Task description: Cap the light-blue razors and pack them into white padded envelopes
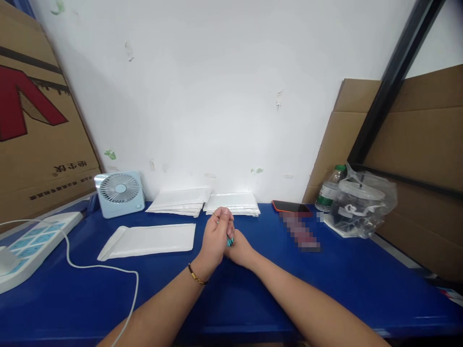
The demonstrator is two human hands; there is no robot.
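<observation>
My left hand (216, 236) and my right hand (238, 250) are pressed together over the middle of the blue table (325, 284). A small teal object (229, 241) shows between the fingers; what it is cannot be made out. The left hand covers most of the right hand, so which hand grips the object is unclear. A ring and a thin bracelet (197, 277) are on my left hand and wrist. A white padded envelope (150, 239) lies flat just left of the hands.
Two stacks of white envelopes (206, 201) lie against the wall. A small blue fan (119, 193), a power strip (34, 243) with a white cable, a red phone (291, 207), a bottle (327, 190) and a bagged cup (361, 205) stand around. Cardboard leans at both sides.
</observation>
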